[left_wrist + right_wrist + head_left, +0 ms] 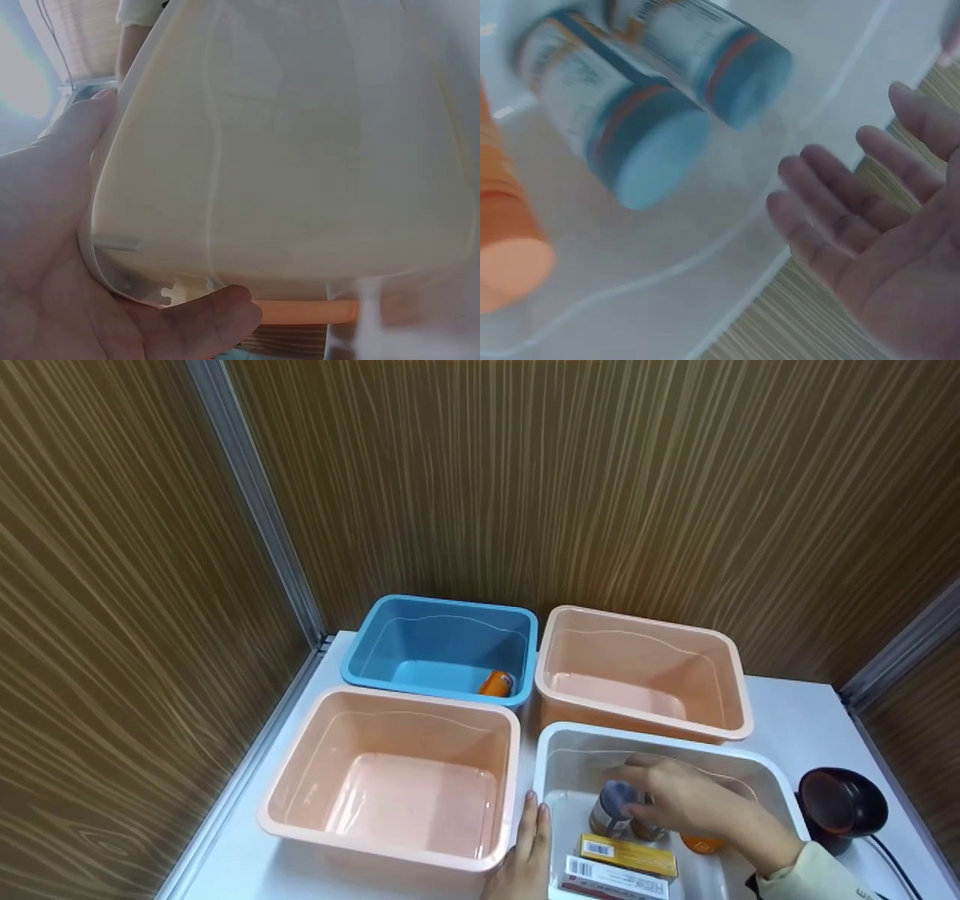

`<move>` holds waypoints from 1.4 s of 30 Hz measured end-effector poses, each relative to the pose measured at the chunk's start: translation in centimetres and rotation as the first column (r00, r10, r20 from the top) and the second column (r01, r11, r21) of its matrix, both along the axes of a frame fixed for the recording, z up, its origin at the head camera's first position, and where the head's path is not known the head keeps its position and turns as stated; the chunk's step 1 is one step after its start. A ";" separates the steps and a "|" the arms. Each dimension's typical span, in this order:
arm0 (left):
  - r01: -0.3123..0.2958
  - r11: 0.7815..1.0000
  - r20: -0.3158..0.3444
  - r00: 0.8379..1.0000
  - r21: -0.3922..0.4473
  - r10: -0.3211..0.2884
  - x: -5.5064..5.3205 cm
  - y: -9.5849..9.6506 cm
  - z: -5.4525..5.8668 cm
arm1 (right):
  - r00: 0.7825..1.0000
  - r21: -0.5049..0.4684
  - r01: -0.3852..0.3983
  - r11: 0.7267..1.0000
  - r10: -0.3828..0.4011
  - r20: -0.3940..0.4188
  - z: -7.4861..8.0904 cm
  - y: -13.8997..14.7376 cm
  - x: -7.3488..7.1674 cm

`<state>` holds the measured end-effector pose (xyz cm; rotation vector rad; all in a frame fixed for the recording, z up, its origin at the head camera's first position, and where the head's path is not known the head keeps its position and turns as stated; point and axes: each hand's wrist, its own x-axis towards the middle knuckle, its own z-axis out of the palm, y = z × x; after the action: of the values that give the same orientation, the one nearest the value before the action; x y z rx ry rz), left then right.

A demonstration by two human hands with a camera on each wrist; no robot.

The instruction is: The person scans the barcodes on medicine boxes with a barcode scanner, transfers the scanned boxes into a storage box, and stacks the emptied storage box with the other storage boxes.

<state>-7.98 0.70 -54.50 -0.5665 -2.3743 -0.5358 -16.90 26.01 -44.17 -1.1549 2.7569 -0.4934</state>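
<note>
My left hand point(525, 855) rests against the left side of the white bin point(660, 740), its fingers straight along the wall. In the left wrist view, the thumb and one finger lie spread along that wall. My right hand point(679, 791) reaches over the inside of the white bin, fingers extended and holding nothing. Beneath it stand a bottle with a blue cap point(611, 808) and a second such bottle point(746, 79), partly hidden in the head view. An orange bottle point(510, 247) stands beside them. Nearer lie a yellow box point(628, 855) and a white box point(615, 879).
A pink bin point(274, 810) stands left of the white one. Behind are a blue bin point(439, 690) with an orange bottle point(496, 684) inside, and another pink bin point(735, 690). A dark bowl-shaped object point(862, 802) and a black cable sit at right. Wood-patterned panels point(480, 480) enclose the table.
</note>
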 end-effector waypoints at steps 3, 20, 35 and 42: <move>0.034 0.999 0.123 0.992 0.004 -0.034 0.3 -0.2 0.7 | 1.000 0.053 0.011 0.999 -0.011 0.009 -1.1 0.3 0.3; 0.048 0.994 0.296 0.952 0.100 -0.076 0.7 -0.1 1.6 | 0.997 0.088 0.058 0.994 -0.054 -0.050 -3.8 -0.9 -0.4; -0.030 0.999 0.064 0.998 0.043 0.027 0.3 0.5 0.3 | 1.000 0.093 -0.025 0.995 0.025 -0.005 -3.6 -2.0 -1.8; -0.058 0.998 -0.055 0.997 0.021 0.059 -0.2 0.4 -0.1 | 0.998 0.070 -0.017 0.997 0.021 -0.055 -2.4 -1.9 -1.9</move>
<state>-8.21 1.12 -54.59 -0.4952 -2.3233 -0.5101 -18.85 24.09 -46.58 -1.1952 2.7826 -0.3661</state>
